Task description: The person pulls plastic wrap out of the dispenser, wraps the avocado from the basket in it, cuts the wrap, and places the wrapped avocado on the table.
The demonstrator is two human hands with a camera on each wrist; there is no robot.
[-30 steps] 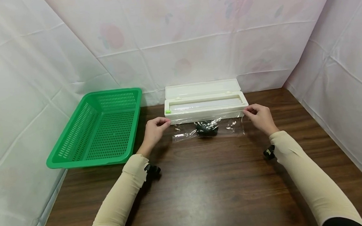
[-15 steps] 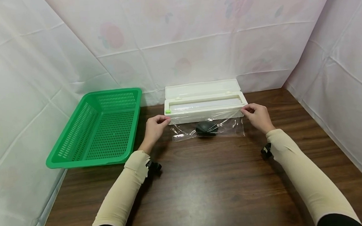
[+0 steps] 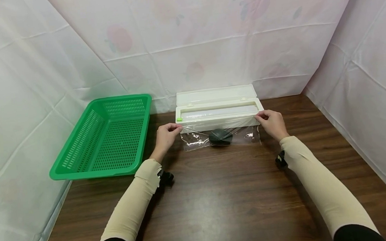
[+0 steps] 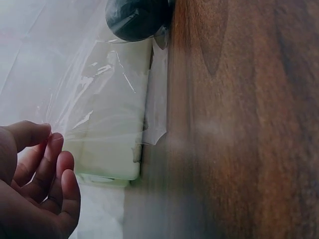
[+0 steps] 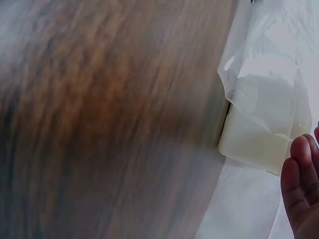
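A clear sheet of cling film spans the front of a white cling film dispenser whose lid stands raised at the back. My left hand pinches the film at its left side between thumb and forefinger; the left wrist view shows the pinch at the film's edge. On the opposite side, my right hand pinches the film near the dispenser's right front corner. Beneath the film, a dark, smooth, rounded object rests just before the dispenser. In the left wrist view this dark object looks greenish.
A green plastic basket with slotted walls stands left of my left hand. The brown wooden table stretches toward me. A pale patterned cloth hangs behind the dispenser and along both sides. A small green slider sits on the dispenser's left end.
My right hand has shifted slightly left and away from me, with the film in its fingers. The left hand has barely moved. The film lies smoother over the dark object.
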